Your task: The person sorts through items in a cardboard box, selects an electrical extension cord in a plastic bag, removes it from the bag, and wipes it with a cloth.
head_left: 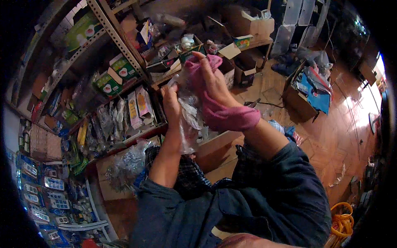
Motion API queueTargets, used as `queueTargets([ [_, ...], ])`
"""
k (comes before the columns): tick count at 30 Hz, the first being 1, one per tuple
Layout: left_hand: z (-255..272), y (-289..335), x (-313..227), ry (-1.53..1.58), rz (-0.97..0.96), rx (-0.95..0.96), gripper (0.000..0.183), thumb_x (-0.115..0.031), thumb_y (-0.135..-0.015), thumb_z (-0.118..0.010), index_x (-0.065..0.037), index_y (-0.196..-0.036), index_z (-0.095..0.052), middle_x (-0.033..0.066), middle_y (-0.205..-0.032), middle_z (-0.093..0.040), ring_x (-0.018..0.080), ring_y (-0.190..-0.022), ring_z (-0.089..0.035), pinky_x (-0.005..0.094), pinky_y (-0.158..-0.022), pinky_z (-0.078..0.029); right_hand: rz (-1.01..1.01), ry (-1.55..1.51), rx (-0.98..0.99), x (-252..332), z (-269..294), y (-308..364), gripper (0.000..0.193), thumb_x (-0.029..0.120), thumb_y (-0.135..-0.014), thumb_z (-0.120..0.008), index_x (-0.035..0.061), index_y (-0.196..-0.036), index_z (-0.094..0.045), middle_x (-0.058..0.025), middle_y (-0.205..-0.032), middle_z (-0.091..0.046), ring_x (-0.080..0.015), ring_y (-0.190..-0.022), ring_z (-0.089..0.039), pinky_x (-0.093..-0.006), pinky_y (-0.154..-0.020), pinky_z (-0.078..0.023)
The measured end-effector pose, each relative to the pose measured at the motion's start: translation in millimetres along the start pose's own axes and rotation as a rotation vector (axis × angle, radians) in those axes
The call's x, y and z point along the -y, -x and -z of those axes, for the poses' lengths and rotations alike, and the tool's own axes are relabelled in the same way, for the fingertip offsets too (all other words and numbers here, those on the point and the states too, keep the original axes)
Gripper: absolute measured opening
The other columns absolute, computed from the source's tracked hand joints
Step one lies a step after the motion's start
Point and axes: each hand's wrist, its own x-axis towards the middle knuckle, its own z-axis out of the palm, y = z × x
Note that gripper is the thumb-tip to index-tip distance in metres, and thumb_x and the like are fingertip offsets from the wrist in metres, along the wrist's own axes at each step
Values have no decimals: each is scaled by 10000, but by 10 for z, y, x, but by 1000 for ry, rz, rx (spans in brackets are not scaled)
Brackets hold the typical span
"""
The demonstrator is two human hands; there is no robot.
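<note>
In front of me I hold up a crumpled clear plastic bag (189, 111) with whitish contents that I cannot make out. My left hand (171, 101) is closed on its left side, the thumb near the top. A pink cloth (231, 118) lies in my right hand (215, 84) and trails down around that wrist. The cloth is bunched between my right hand and the bag, with my fingers curled over it; some fingertips are hidden. Below the bag, an open cardboard box (217, 145) stands between my knees.
Metal shelving (118, 39) at the left holds green boxes (124, 68) and bagged goods. Blister packs (53, 184) hang at lower left. A bundle of plastic bags (126, 165) lies beside my left leg. An open carton (300, 97) and an orange cable coil (342, 221) are on the right.
</note>
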Motion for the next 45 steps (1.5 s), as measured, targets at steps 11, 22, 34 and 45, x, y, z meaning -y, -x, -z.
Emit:
queueTargets([
  [11, 16, 28, -367, 549, 452, 254, 453, -379, -862, -451, -29, -1147, -491, 139, -1053, -572, 273, -903, -591, 396, -763, -505, -501, -546, -52, -396, 752, -74, 403, 390, -908, -433, 22, -1005, -567, -41, -830, -591, -136, -791, -541, -300, -719, -446],
  [22, 161, -201, -155, -698, -441, -213, 224, -223, -836, -601, -26, -932, -556, 50, -888, -576, 120, -794, -528, 248, -734, -420, -17, -18, -116, -50, 684, 86, 156, 112, -787, -613, -10, -884, -610, -10, -765, -617, -92, -665, -541, -242, -643, -437],
  [34, 94, -127, 187, 374, 441, 465, 638, -600, -810, -459, -54, -1141, -482, 69, -995, -567, 192, -854, -573, 321, -732, -485, 120, 187, 128, -302, 276, 618, 281, 220, -843, -569, 30, -1048, -544, -95, -955, -590, -217, -830, -538, -310, -767, -419],
  [45, 26, -6, 439, -715, -352, 351, 501, -183, -788, -584, 8, -1222, -425, 124, -1067, -556, 216, -1001, -526, 316, -858, -410, 446, 720, 106, 140, 325, 361, 346, 264, -822, -568, 46, -1089, -528, -89, -1174, -500, -265, -1109, -444, -463, -943, -306],
])
